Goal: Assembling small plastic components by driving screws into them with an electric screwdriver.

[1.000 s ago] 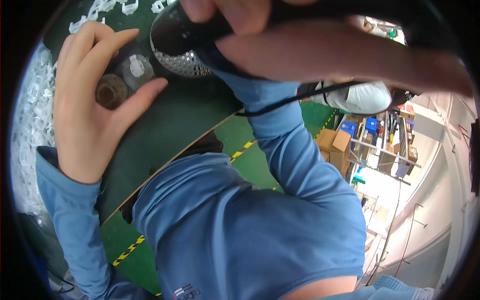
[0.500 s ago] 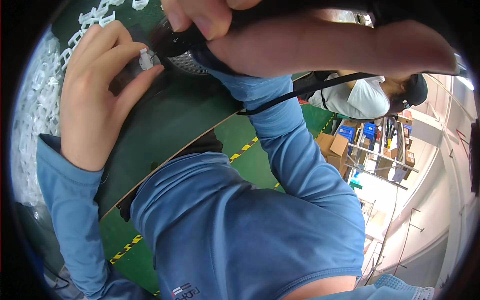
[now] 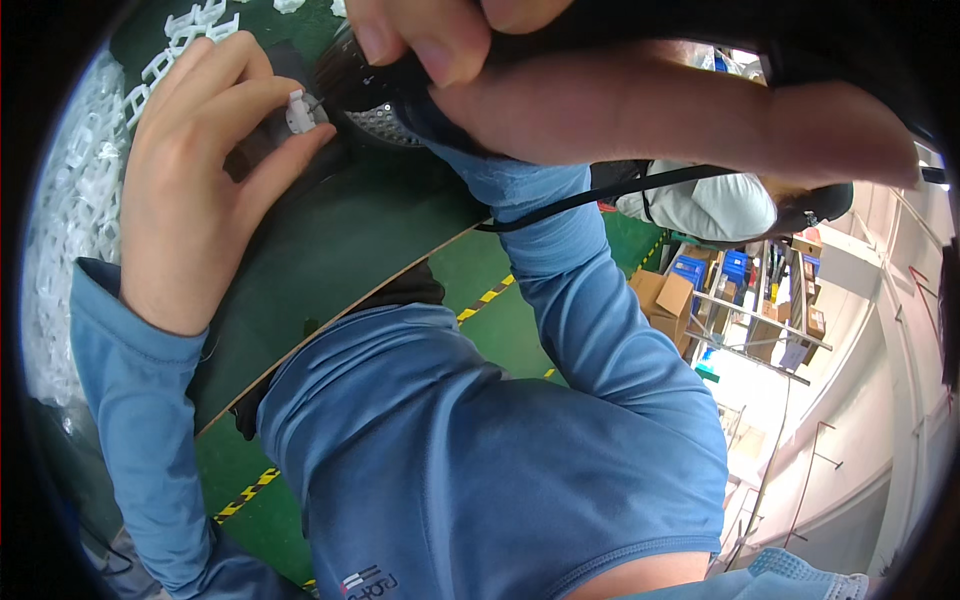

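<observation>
My left hand [image 3: 185,190] is at the left, over the dark green table, with a small white plastic part [image 3: 300,113] pinched between thumb and forefinger. A dark patch, perhaps a mat or shadow, lies under those fingers. My right hand [image 3: 640,110] looms very large across the top, close to the camera. It is closed round a black hand tool [image 3: 352,75], whose narrow end points at the white part; the tool's exact kind is not clear. A silvery dotted surface [image 3: 380,123] shows beneath the tool.
Several white plastic clips [image 3: 190,28] lie at the far left, beside a clear bag [image 3: 75,240] of more white parts. A black cable [image 3: 600,188] crosses my right sleeve. Beyond the table edge [image 3: 330,322], a person in a light shirt [image 3: 700,205] is near shelving with boxes [image 3: 660,300].
My right hand and the black tool have shifted slightly right and down in the picture. The white part, still pinched in my left hand, has moved a little right and turned slightly.
</observation>
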A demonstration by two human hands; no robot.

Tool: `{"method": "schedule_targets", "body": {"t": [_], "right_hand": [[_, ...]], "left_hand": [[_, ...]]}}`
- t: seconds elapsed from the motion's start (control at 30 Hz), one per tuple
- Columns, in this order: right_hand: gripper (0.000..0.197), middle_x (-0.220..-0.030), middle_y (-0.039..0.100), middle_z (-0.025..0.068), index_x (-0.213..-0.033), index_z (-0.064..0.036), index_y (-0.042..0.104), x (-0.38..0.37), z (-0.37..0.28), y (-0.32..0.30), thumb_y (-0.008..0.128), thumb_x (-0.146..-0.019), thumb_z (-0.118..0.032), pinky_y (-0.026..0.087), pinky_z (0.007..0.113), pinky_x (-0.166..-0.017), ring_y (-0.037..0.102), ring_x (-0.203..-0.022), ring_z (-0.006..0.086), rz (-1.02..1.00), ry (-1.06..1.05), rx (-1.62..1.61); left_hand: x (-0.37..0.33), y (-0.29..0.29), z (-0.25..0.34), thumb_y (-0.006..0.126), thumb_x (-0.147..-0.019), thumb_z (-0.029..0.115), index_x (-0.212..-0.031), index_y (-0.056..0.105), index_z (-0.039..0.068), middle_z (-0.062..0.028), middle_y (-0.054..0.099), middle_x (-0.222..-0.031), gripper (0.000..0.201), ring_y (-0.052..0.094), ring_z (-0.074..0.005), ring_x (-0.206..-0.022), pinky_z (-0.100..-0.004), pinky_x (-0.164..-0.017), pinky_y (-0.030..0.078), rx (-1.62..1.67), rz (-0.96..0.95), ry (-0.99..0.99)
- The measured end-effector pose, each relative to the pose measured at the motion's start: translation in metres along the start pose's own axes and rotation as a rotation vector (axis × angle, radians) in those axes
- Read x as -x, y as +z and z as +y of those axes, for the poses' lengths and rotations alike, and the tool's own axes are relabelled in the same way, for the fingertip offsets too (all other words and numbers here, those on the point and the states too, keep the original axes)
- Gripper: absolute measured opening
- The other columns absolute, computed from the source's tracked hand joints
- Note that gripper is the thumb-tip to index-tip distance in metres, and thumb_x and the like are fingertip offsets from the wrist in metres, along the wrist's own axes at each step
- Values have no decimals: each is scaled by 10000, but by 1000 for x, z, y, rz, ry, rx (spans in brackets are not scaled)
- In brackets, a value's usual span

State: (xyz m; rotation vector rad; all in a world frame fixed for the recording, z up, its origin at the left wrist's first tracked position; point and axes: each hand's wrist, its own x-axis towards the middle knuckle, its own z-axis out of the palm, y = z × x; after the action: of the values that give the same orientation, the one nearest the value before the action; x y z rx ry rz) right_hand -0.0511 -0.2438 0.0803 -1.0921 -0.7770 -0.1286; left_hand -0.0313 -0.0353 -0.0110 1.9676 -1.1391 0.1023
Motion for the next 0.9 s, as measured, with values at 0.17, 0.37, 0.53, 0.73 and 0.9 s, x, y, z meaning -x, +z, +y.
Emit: {"method": "schedule_targets", "body": {"t": [0.17,0.37,0.53,0.73,0.9], "right_hand": [[466,-795,609,108,-1247,-20,490,4,28,-3,742,-855,-36,541,322,-674,640,-700,227,-102,237,115],[492,-795,607,109,-1255,-21,484,10,31,-6,751,-842,-14,544,326,-686,644,-713,231,-91,268,138],[514,-795,606,109,-1262,-23,480,2,6,-4,759,-831,4,546,330,-695,647,-724,235,-1,70,56],[542,-795,604,110,-1270,-24,475,0,7,-11,768,-817,25,549,334,-707,651,-738,239,-38,9,-67],[565,-794,603,110,-1277,-25,470,-11,-1,-8,775,-806,43,551,338,-717,654,-749,242,-135,262,-76]], "left_hand": [[3,0,-4,807,-765,8,-970,605,-43,-124,604,-1031,292,567,-290,-911,-357,-797,462,-19,23,33],[3,-1,-5,809,-767,3,-975,627,-50,-132,623,-1053,282,582,-298,-928,-359,-799,470,-21,14,31],[-2,2,-2,809,-766,4,-1005,648,-55,-135,632,-1068,294,596,-308,-954,-365,-823,478,-6,5,17],[-3,1,-2,803,-761,17,-1015,665,-51,-145,639,-1093,297,595,-330,-999,-383,-870,476,-44,-3,42],[1,5,-1,807,-751,33,-995,666,-49,-151,631,-1066,294,585,-339,-982,-394,-860,474,-51,34,47]]}}
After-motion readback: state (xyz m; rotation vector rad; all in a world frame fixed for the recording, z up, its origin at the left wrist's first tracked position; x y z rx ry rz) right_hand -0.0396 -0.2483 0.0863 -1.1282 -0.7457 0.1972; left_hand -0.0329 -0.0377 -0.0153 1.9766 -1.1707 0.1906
